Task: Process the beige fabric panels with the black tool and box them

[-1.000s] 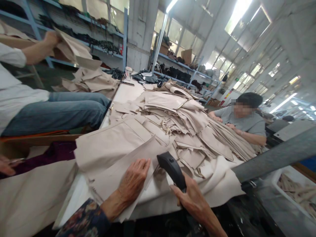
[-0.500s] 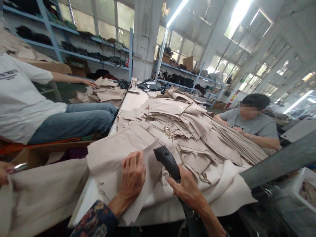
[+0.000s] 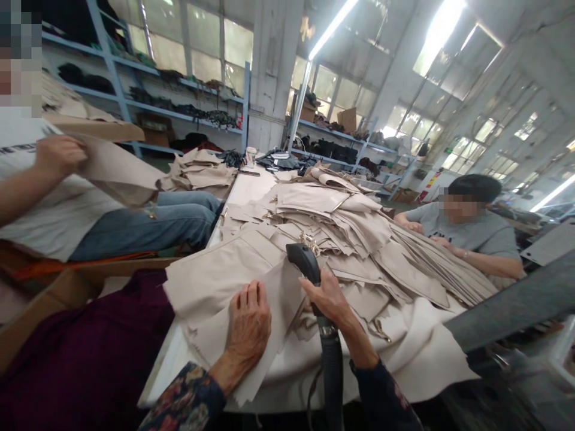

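My left hand (image 3: 250, 323) lies flat on a beige fabric piece (image 3: 277, 299), fingers stretched out and pressing it down near the table's front edge. My right hand (image 3: 330, 297) is wrapped around a black hand-held trimmer (image 3: 303, 260), whose thick black hose (image 3: 331, 365) hangs down over the table edge. The trimmer's curved head is over the right side of the piece, by its far corner. Beneath the left hand, other beige panels (image 3: 215, 263) lie stacked. Just beyond the trimmer head is a small bunch of gold-coloured metal hardware (image 3: 309, 241).
A large heap of beige panels (image 3: 332, 203) covers the white table (image 3: 155, 383). At left, a seated co-worker's hand (image 3: 60, 157) holds up a beige piece. Another co-worker (image 3: 476, 233) sits at the right. A grey metal beam (image 3: 516, 305) slants in at right; purple cloth (image 3: 112, 335) fills a box at lower left.
My right hand and the trimmer have moved away from me, up along the fabric edge. My left hand stays put on the cloth. The left co-worker's beige cloth has risen from lower left.
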A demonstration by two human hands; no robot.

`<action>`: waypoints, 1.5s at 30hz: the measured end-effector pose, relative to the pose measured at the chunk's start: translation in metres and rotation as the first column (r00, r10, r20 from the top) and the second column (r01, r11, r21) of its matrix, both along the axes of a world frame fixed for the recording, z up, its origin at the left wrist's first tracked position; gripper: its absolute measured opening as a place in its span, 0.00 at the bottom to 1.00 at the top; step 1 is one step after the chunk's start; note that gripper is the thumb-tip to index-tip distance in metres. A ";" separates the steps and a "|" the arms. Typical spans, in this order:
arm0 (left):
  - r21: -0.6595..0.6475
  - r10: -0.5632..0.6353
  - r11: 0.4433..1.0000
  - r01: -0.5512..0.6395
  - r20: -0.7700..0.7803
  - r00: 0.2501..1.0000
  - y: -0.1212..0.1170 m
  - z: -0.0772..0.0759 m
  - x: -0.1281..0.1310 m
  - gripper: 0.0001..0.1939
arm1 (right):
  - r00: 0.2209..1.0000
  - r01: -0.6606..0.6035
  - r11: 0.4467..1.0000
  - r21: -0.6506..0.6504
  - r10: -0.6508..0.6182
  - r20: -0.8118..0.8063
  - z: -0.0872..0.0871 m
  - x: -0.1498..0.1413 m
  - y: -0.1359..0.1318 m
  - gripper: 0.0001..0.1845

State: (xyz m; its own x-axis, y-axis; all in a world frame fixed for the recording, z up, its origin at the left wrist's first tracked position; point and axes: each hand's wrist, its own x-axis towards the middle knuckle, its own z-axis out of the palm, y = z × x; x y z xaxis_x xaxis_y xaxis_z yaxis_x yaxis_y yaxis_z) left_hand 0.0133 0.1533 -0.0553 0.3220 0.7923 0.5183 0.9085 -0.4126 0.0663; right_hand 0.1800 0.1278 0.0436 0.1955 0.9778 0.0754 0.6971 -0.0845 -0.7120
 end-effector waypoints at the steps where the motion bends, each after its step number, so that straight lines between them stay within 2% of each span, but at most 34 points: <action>1: -0.003 -0.001 1.000 0.001 0.004 1.000 0.000 0.000 0.000 0.24 | 1.000 0.002 1.000 -0.007 -0.002 -0.026 0.003 0.003 -0.003 0.12; 4: -0.005 -0.006 1.000 0.006 0.017 1.000 0.000 0.000 -0.001 0.23 | 0.998 0.010 0.999 -0.038 -0.012 -0.069 0.005 0.009 -0.020 0.13; 8: 0.003 0.000 1.000 0.000 0.017 1.000 0.001 -0.002 0.000 0.23 | 0.993 -0.019 0.995 -0.103 0.007 -0.118 -0.005 0.003 -0.035 0.12; 12: -0.003 0.004 1.000 -0.004 -0.005 1.000 0.002 -0.002 0.000 0.23 | 0.996 -0.034 0.996 -0.087 0.027 -0.082 -0.011 -0.010 -0.017 0.10; 16: -0.003 0.005 1.000 -0.005 -0.014 1.000 0.002 -0.001 0.000 0.23 | 0.998 -0.019 0.997 -0.070 0.015 -0.053 -0.005 -0.016 0.003 0.11; 21: 0.008 0.014 1.000 -0.014 -0.019 1.000 0.002 -0.003 0.001 0.22 | 0.995 -0.055 0.994 -0.093 0.047 -0.084 -0.010 -0.017 -0.013 0.12; 24: 0.015 0.009 1.000 -0.008 -0.031 0.999 0.003 -0.004 0.001 0.23 | 0.997 -0.029 0.996 -0.089 0.022 -0.079 -0.015 -0.019 -0.009 0.12; 28: 0.009 0.012 1.000 -0.012 -0.033 0.999 0.003 -0.003 0.001 0.23 | 0.997 0.006 0.999 -0.049 -0.010 -0.082 -0.005 -0.013 0.020 0.14; 30: -0.001 -0.001 1.000 0.001 -0.032 0.999 0.003 -0.003 0.001 0.22 | 0.995 -0.002 0.999 -0.048 -0.003 -0.101 0.005 -0.005 0.025 0.15; 34: -0.017 -0.018 1.000 0.018 -0.014 1.000 0.003 -0.006 0.002 0.23 | 0.992 0.039 0.999 -0.015 -0.040 -0.118 0.015 0.009 0.003 0.14; 37: -0.017 -0.019 1.000 0.019 0.016 1.000 0.001 -0.007 0.000 0.23 | 0.995 0.028 0.999 -0.045 -0.032 -0.096 0.012 0.011 -0.019 0.14; 40: -0.004 -0.045 0.999 0.046 0.081 0.996 0.003 -0.002 -0.004 0.21 | 0.995 0.002 0.994 -0.112 -0.014 -0.102 0.005 0.009 -0.032 0.13; 42: -0.009 -0.111 0.993 0.114 0.159 0.981 0.011 0.006 -0.003 0.19 | 0.991 0.005 0.994 -0.108 -0.019 -0.129 0.002 0.009 -0.037 0.13; 45: -0.072 -0.198 0.968 0.241 0.374 0.906 0.035 0.019 0.012 0.14 | 0.987 0.025 0.997 -0.075 -0.036 -0.157 0.002 0.014 -0.044 0.13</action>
State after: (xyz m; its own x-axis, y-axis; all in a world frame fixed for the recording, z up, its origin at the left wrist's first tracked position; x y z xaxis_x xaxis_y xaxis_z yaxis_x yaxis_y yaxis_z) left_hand 0.0251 0.1884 -0.0365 0.3027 0.7838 0.5422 0.7007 -0.5687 0.4308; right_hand 0.1943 0.0835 0.0458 0.2290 0.9730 -0.0300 0.5729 -0.1596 -0.8039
